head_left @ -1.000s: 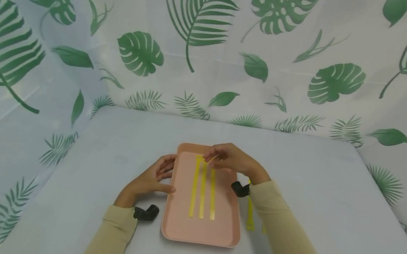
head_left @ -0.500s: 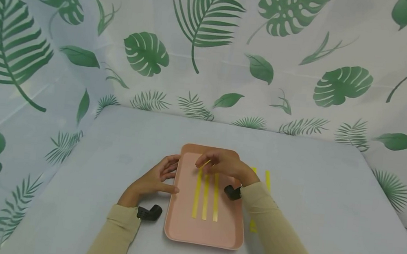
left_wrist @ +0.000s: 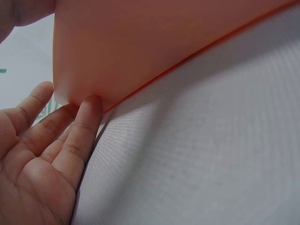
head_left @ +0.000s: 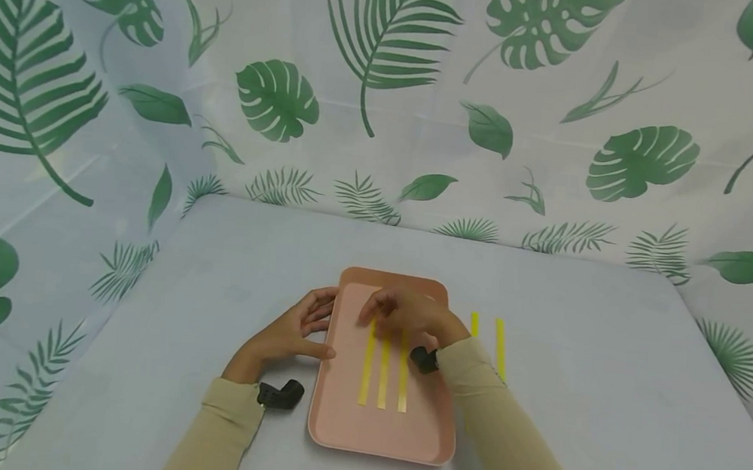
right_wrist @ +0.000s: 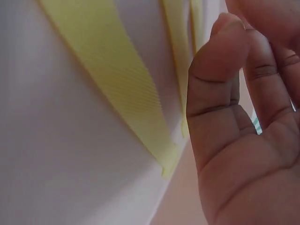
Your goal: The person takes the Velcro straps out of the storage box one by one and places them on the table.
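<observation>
A pink tray (head_left: 380, 438) lies on the table with three flat yellow strips (head_left: 383, 387) side by side in it, running lengthwise. My left hand (head_left: 281, 335) rests along the tray's left side, thumb at the rim. In the left wrist view, its loosely spread fingertips (left_wrist: 90, 105) touch the tray's outer wall. My right hand (head_left: 406, 312) is over the far part of the tray, fingers bent downward, covering the strips' far ends. In the right wrist view, the curved fingers (right_wrist: 220, 51) hold nothing visible, beside ribbed yellow strips (right_wrist: 112, 70).
Two more yellow strips (head_left: 500, 345) lie on the white table right of the tray, partly hidden by the right sleeve (head_left: 495, 413). A leaf-patterned cloth (head_left: 422, 111) stands behind the table and along its sides. Black cameras (head_left: 282, 394) sit on both wrists.
My right hand has moved left and a little nearer over the strips, its fingers turning downward. The left hand stays at the tray's side. The whole head view has shifted slightly.
</observation>
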`<state>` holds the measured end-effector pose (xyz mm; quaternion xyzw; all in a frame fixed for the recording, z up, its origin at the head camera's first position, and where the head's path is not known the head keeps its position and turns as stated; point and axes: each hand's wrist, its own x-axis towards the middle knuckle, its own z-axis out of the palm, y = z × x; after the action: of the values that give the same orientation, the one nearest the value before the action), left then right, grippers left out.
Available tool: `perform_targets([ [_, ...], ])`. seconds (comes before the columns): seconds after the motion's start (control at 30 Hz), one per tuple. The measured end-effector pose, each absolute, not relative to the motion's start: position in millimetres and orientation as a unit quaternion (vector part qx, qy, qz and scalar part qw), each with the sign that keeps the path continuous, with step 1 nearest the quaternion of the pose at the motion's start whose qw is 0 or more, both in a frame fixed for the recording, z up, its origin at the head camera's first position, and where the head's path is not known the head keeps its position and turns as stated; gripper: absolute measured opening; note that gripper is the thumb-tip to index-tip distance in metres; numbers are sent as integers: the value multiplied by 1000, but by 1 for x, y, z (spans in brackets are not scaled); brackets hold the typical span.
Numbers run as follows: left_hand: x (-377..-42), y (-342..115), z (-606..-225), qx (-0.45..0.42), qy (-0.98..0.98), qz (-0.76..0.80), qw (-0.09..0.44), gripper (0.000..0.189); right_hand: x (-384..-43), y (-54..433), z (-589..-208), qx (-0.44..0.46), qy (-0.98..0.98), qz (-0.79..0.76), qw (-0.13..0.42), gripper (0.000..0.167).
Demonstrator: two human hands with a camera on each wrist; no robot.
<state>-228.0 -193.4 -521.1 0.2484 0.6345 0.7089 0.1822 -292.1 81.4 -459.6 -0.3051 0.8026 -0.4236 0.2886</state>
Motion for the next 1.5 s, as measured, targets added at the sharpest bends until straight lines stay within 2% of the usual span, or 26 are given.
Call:
perform_targets([
  [0.17, -228, -194, -521, 243, 639, 706, 186, 116, -293, 78, -462, -289, 815, -405, 296, 24],
  [0.57, -228, -194, -520, 240, 642, 703, 188, 118, -294, 73, -466, -332, 834, -366, 246, 26],
  [0.8, -229, -192, -521, 249, 640, 703, 185, 118, -294, 72, -463, -353, 827, -374, 227, 20],
  [1.07, -228, -193, -520, 243, 641, 705, 181, 114, -291, 75, -447, -373, 832, -365, 188, 23],
  [1.23, -227, -194, -519, 236, 648, 701, 183, 113, -288, 77, -436, -388, 830, -368, 159, 16],
  [1.5, -228, -193, -520, 242, 644, 703, 183, 115, -285, 86, -430, -339, 832, -411, 156, 13],
])
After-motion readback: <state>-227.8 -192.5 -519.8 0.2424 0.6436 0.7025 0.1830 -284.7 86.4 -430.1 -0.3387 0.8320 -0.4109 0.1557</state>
